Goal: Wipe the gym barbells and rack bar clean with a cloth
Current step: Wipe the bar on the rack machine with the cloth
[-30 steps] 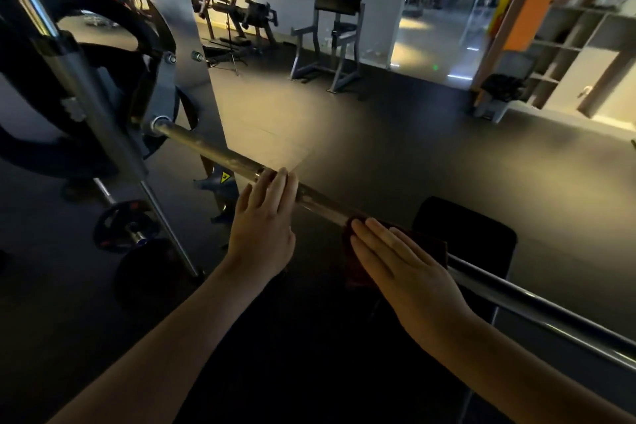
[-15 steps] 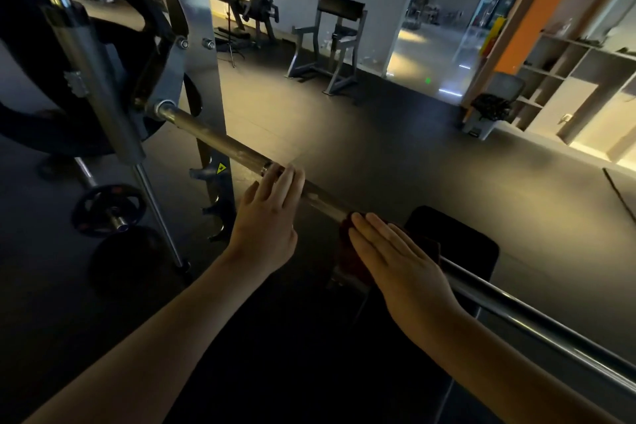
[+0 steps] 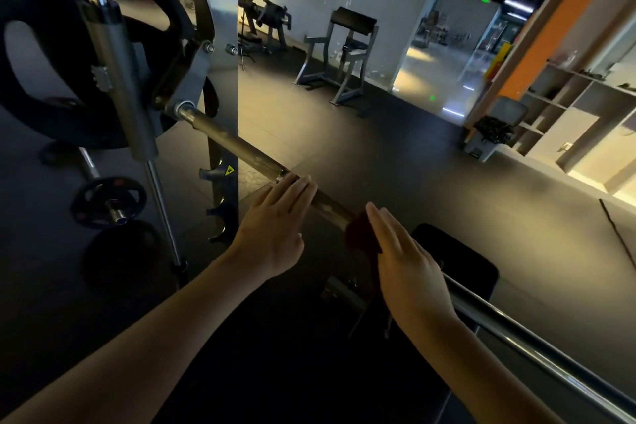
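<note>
Change since earlier: little is seen to have moved; both hands stay on the bar, and the gap between them appears slightly narrower than a second ago, while the view has swung so that the rack's left end fills more of the picture.
Rack bar [image 3: 241,148]: it is fixed at a collar by the rack's left end and runs down to the lower right; dull patches are seen on the stretch left of the cloth.
Left hand [image 3: 272,234]: it is laid over the bar with the fingers straight and held together; nothing is gripped, and the thumb is not seen.
Right hand [image 3: 409,272]: it is held flat, fingers straight and pressed together, and is pressed onto the cloth; whether the thumb is hooked under cannot be told.
Cloth [image 3: 359,234]: dark red, it is draped over the bar under the right fingertips, just beside the left hand, with its lower part hung below the bar.
Large weight plate [image 3: 69,129]: it is mounted beyond the collar, behind a steel guide rod [image 3: 113,62].
Small weight plate [image 3: 108,201]: it is stored on a low peg to the left.
Bench pad [image 3: 475,262]: black, it is seen beyond the bar, behind the right hand.
</note>
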